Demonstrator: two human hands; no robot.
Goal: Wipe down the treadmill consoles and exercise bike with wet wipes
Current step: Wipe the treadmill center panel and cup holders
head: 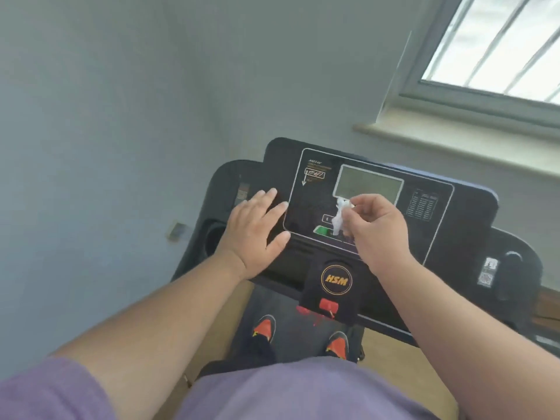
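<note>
Head view: the right hand (375, 225) pinches a crumpled white wet wipe (340, 218) between thumb and curled fingers, holding it against the treadmill console (430, 225) just below the grey display screen (368, 184). The wipe's lower end hangs down over a green button (321, 231) near the console's lower edge, partly hiding the controls there. The left hand (257, 228) lies flat with fingers straight and spread, palm down on the left part of the console, beside the outlined panel.

Left of the console's panel sits a round cup recess (215, 236). Below the console's centre, a black tab bears a gold ring with the letters "HSM" (336, 280), and under that a red safety clip (328, 305). On the console's right side are a small white table of print (422, 204), too small to read, and further right a sticker with a code pattern (487, 272). Top left of the panel carries faint orange and white writing that I cannot make out.

Beneath the console, two feet in orange and black shoes (265, 328) stand on the dark treadmill belt (291, 322). Above and right of the console are a window (500, 43) with bars and its pale sill (454, 145); a grey wall (106, 101) lies to the left.
</note>
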